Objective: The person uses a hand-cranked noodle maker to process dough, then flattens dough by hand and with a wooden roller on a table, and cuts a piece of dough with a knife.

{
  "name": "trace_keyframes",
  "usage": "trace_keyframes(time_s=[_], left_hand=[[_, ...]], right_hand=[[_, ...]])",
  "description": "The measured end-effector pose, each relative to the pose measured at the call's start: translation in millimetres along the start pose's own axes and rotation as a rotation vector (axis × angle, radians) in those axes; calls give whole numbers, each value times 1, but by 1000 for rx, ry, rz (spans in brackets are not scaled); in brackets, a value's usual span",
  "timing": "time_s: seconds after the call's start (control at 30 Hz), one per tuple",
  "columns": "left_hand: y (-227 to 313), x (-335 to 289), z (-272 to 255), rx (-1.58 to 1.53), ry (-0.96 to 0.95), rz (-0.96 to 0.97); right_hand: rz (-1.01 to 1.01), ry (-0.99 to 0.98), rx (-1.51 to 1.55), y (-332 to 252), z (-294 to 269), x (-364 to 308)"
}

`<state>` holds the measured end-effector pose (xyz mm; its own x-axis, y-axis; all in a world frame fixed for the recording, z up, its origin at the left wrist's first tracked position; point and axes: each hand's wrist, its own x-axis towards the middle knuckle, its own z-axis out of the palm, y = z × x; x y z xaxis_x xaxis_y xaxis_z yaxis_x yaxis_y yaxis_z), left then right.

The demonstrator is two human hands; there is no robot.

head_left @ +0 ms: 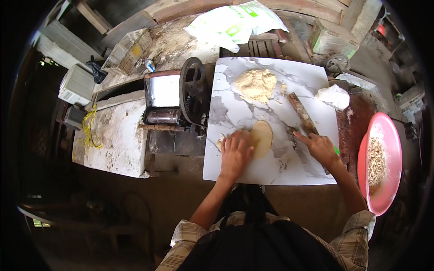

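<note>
My left hand [234,151] lies palm down with its fingers spread, at the left edge of a flat oval sheet of dough [262,139]. A bit of dough [220,142] peeks out left of that hand. My right hand [320,148] is over the board's right side, index finger stretched out and the others curled. What it grips is hidden; a small green end [337,150] shows beside it. A long, worn wooden stick [302,112] runs toward this hand from above. Farther back sits a crumbly yellow dough mound [256,86].
The white marbled board [230,169] carries the dough. A hand-cranked roller machine [163,115] with a large wheel [194,90] stands left. At right are a white plastic bag [333,96] and a pink basin [398,158] holding floury strips. A large white sack [239,22] lies behind.
</note>
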<state>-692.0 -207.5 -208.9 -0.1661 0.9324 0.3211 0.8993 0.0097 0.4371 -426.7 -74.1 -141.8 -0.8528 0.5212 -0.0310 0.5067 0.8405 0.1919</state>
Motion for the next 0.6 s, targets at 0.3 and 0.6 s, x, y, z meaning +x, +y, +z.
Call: trace_keyframes(time_s=[0.3, 0.6], left_hand=[[4, 81, 36, -127, -94, -173], [-24, 95, 36, -436, -177, -23]], right_hand=[[522, 296, 374, -43, 54, 58], [272, 487, 423, -61, 47, 85]])
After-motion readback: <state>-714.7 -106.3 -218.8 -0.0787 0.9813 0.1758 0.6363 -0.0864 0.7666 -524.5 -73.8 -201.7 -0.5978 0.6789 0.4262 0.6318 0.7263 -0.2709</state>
